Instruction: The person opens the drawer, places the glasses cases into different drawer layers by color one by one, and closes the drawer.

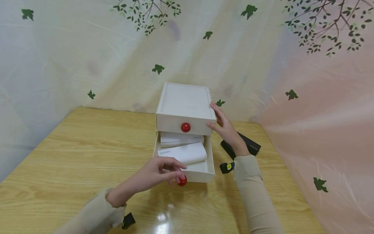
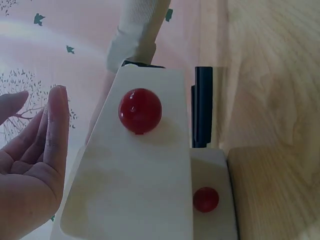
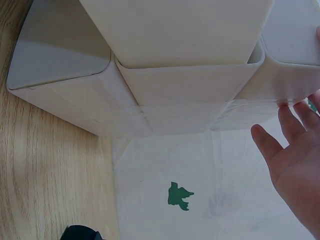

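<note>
Ideally, the right hand (image 1: 226,130), fingers spread, braces the three o'clock side of the drawer cabinet (image 1: 187,100) at twelve o'clock, while the left hand (image 1: 159,174), thumb and fingers apart near the red knob (image 1: 183,182), guides the pulled-out middle drawer (image 1: 201,177) level.

At six o'clock, a white drawer (image 1: 201,177) is standing open, holding two white cases (image 1: 187,152). At seven, the left hand (image 1: 155,173) is hovering by its red knob (image 1: 182,182); toward four, the right hand (image 1: 227,131) is touching the closed upper drawer (image 1: 169,123), a black case (image 1: 252,144) lying beyond.
</note>
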Tool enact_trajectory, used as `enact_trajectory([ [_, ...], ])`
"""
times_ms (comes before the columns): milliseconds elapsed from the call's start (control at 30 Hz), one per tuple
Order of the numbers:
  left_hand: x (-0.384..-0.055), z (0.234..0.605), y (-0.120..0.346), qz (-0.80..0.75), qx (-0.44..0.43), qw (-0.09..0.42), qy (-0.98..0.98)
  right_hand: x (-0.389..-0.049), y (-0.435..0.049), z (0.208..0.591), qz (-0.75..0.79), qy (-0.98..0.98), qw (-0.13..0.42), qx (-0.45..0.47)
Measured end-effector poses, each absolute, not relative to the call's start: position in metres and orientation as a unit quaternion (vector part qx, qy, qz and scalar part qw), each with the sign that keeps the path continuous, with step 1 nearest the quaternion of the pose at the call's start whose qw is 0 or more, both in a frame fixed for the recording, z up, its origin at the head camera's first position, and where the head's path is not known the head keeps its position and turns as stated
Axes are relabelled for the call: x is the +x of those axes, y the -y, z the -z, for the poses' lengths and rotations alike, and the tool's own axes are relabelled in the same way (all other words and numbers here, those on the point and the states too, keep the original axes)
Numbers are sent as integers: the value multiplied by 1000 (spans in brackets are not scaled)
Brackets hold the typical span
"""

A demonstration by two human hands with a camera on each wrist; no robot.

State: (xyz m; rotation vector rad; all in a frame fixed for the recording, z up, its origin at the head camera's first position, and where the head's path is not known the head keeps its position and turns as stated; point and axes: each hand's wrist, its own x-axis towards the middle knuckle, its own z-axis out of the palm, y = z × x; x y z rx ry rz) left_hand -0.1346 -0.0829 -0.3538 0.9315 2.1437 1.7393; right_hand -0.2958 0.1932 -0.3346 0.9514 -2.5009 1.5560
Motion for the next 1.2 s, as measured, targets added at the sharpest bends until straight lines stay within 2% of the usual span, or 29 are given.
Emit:
enact_trajectory([
  [233, -131, 363, 85, -592, 320, 144, -725, -296, -193, 335, -503, 809, 22, 304],
  [633, -120, 384, 85, -602, 241, 197, -736, -296, -193, 335, -504, 809, 20, 300],
  [967, -120, 401, 81, -622, 197, 214, -727, -296, -193, 336, -505, 808, 22, 304],
  [1200, -121, 406, 75, -635, 185, 208, -721, -295, -193, 335, -504, 808, 21, 305],
])
